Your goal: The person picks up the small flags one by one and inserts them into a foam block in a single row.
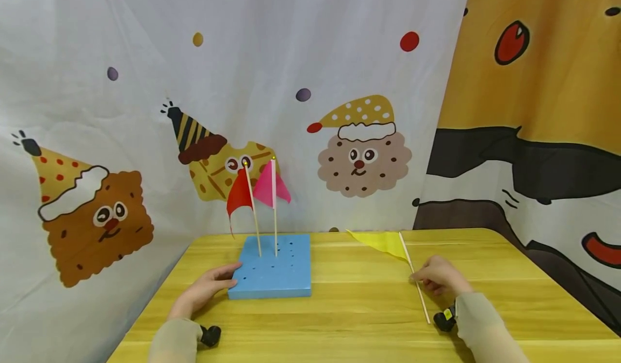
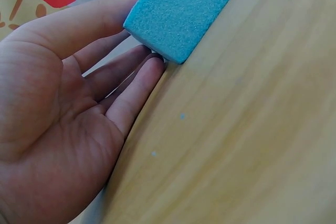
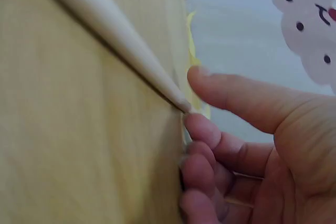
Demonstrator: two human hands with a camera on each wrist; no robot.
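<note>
A blue foam block [image 1: 291, 282] with small holes in its top lies on the table. Two sticks stand in it, one with a red flag [image 1: 240, 193], the other with a pink flag [image 1: 264, 186]. My left hand [image 1: 206, 287] rests at the block's left edge, fingertips against its corner in the left wrist view. To the right, a yellow flag [image 1: 383, 241] on a thin wooden stick [image 1: 423, 301] lies flat on the table. My right hand [image 1: 439, 276] is at the middle of that stick. In the right wrist view its thumb stays apart from the curled index finger, the stick right at the fingertips.
The wooden table [image 1: 349, 325] ends at a printed curtain [image 1: 301, 39] with cartoon biscuits just behind it. Black wrist cameras sit on both wrists, the right one [image 1: 443, 320] close to the stick's near end.
</note>
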